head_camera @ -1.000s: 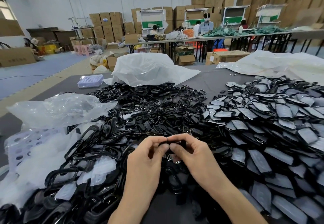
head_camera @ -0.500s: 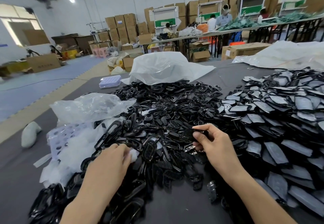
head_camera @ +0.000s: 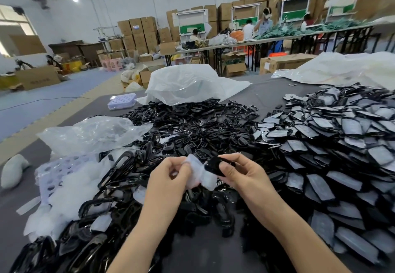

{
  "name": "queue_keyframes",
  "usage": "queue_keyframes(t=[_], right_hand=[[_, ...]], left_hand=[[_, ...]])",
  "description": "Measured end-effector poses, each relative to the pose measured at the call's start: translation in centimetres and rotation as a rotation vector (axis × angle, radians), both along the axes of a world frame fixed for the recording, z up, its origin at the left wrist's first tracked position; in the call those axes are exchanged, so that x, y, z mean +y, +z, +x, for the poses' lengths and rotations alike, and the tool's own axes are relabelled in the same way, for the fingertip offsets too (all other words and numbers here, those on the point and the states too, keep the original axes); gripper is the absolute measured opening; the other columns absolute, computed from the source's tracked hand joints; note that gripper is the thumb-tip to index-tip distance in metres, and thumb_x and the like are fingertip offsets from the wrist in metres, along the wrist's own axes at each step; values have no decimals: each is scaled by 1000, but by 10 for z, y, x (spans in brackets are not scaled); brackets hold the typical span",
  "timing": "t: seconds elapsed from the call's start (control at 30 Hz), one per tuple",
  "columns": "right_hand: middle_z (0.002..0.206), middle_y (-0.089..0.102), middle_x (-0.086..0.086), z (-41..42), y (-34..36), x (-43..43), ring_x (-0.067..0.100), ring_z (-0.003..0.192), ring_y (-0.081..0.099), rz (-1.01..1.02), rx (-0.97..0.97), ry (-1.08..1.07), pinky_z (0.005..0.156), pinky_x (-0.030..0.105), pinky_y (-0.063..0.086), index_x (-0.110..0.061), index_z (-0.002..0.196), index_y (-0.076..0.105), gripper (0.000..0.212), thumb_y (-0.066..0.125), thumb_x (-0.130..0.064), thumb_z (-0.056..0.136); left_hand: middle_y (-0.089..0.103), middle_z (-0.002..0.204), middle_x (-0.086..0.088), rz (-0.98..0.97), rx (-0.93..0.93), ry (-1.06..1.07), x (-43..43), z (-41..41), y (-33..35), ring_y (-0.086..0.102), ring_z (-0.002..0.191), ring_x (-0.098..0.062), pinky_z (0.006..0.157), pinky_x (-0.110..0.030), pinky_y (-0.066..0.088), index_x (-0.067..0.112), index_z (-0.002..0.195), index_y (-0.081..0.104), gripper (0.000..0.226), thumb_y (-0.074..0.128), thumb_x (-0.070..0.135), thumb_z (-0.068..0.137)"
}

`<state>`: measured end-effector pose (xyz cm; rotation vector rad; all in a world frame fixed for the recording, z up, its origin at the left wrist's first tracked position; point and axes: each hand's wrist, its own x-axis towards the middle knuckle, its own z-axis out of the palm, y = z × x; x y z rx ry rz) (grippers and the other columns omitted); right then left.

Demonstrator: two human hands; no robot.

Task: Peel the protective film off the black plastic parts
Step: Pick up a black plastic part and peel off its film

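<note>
in the head view our right grip (head_camera: 241, 174) pinches a black part (head_camera: 214, 165) over the bench (head_camera: 203, 251); our left grip (head_camera: 171, 174) pinches its film (head_camera: 199, 176), which trails left of the part, so we judge the pull runs leftward

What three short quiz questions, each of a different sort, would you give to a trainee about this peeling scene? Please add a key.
1. True or false: the right hand holds a black part.
2. What does the left hand pinch? A) protective film B) a pair of scissors C) nothing
3. Fill in the missing word: the pile of film-covered parts lies on the person's ____ side.

Key: 1 true; 2 A; 3 right.
</note>
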<state>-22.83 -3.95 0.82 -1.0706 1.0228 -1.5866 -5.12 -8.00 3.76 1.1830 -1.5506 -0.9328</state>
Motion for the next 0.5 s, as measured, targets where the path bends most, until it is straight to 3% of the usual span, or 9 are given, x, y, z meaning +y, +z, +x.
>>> queue_keyframes(t=[0.07, 0.17, 0.27, 0.4, 0.5], right_hand=[[106, 77, 4, 3, -1, 2, 26, 106, 71, 12, 26, 33, 94, 38, 56, -28, 103, 76, 36, 80, -49, 74], [105, 77, 5, 1, 1, 4, 22, 101, 72, 20, 20, 16, 89, 32, 58, -28, 104, 76, 22, 76, -38, 84], [102, 77, 3, 1, 4, 5, 18, 97, 73, 44, 52, 7, 89, 30, 58, -30, 101, 76, 16, 72, -32, 86], [95, 78, -3, 0, 4, 6, 8, 90, 73, 87, 94, -10, 78, 17, 53, -31, 98, 77, 14, 70, -20, 93], [96, 78, -1, -3, 4, 4, 13, 93, 74, 112, 43, -40, 81, 23, 57, -31, 96, 77, 14, 70, -19, 92]], left_hand=[[76, 88, 3, 130, 171, -63, 2, -16, -3, 73, 89, -20, 90, -44, 58, 27, 89, 74, 6, 67, 27, 90], [76, 88, -1, 201, 307, -60, 1, -26, -9, 72, 89, -23, 93, -48, 57, 29, 88, 74, 8, 68, 30, 84], [67, 80, 0, 246, 380, -25, 0, -30, -17, 64, 80, -17, 91, -44, 56, 24, 84, 74, 9, 66, 23, 89], [64, 73, -1, 287, 594, 59, -5, -26, -17, 62, 68, -10, 65, -24, 56, 15, 81, 66, 12, 62, 11, 92], [64, 68, 1, 287, 748, 83, -12, -16, -14, 64, 65, -8, 62, -22, 57, 14, 86, 62, 11, 61, 11, 97]])
